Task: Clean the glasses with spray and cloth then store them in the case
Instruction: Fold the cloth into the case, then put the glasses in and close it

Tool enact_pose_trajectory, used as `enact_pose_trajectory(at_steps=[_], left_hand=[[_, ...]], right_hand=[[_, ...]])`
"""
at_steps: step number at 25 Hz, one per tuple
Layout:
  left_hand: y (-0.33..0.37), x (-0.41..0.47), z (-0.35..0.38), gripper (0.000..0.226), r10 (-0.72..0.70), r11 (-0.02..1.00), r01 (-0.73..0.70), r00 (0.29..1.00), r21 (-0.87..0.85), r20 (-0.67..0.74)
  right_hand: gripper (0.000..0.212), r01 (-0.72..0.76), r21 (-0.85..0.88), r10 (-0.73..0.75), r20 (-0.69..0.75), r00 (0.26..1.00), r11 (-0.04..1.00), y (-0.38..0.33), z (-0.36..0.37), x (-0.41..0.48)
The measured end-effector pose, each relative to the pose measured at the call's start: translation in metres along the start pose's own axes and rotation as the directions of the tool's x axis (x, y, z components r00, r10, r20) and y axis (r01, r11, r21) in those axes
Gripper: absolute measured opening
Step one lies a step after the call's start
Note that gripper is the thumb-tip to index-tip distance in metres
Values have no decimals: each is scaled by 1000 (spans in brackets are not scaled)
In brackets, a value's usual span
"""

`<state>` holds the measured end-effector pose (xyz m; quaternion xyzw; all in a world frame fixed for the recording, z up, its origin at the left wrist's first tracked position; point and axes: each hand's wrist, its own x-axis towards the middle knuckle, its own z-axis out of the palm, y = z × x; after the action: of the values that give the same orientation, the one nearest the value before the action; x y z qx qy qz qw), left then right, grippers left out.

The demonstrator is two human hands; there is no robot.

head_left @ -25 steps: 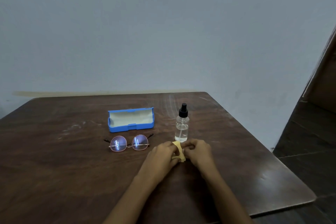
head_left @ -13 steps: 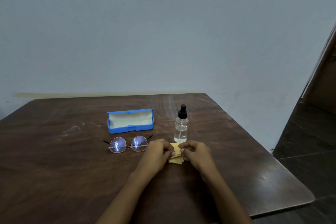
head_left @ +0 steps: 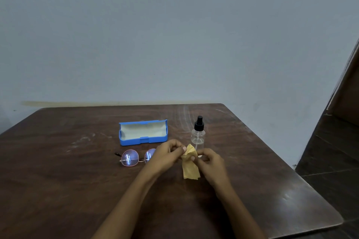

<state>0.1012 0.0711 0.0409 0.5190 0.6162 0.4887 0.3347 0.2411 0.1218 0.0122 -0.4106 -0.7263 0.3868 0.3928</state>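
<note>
Both hands are close together above the tabletop (head_left: 77, 180). The left hand (head_left: 167, 155) and right hand (head_left: 210, 163) each pinch the top of the small yellow cleaning cloth (head_left: 191, 170), which hangs between them. The round thin-rimmed glasses (head_left: 129, 158) lie just left of the left hand, which partly hides one lens. Behind them, the open blue plastic case (head_left: 142, 140) shows its pale lining. The clear spray bottle with a black cap (head_left: 198, 136) stands upright; its fill cannot be told.

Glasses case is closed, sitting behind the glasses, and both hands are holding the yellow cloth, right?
Not quite. The head view shows the glasses case open, its pale lining visible. The rest holds: it sits behind the glasses, and the left hand and right hand both pinch the yellow cloth.
</note>
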Motion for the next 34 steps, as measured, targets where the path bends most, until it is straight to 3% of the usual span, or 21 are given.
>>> enact_pose_trajectory(at_steps=[4,7,11,17,21,29,32,34], left_hand=[[3,2,-13,21,-112,942,84,991,-324,-70],[7,-1,-23,20,-173,858,90,978,-507,-118],[4,-6,-43,19,-210,800,50,957,-597,-201],[-10,-9,-75,18,-294,756,-10,888,-654,-353],[-22,-11,-89,27,-275,823,13,883,-567,-380],[-50,6,-118,5,-184,970,33,750,-242,-635],[-51,16,-127,9,-137,991,98,716,-95,-684],[-49,23,-130,17,-128,989,138,682,-44,-720]], right_hand=[[12,-5,176,1,23,1000,984,-7,9,1],[3,-106,350,60,141,988,931,-15,14,3],[17,-248,381,119,331,936,891,-21,19,4],[22,-334,478,187,330,925,813,-36,32,12],[23,-255,458,152,249,956,852,-47,48,24],[21,-164,312,165,21,986,936,-50,76,56],[27,-169,297,189,-40,981,940,-47,84,71],[26,-193,304,204,-6,979,933,-47,87,81]])
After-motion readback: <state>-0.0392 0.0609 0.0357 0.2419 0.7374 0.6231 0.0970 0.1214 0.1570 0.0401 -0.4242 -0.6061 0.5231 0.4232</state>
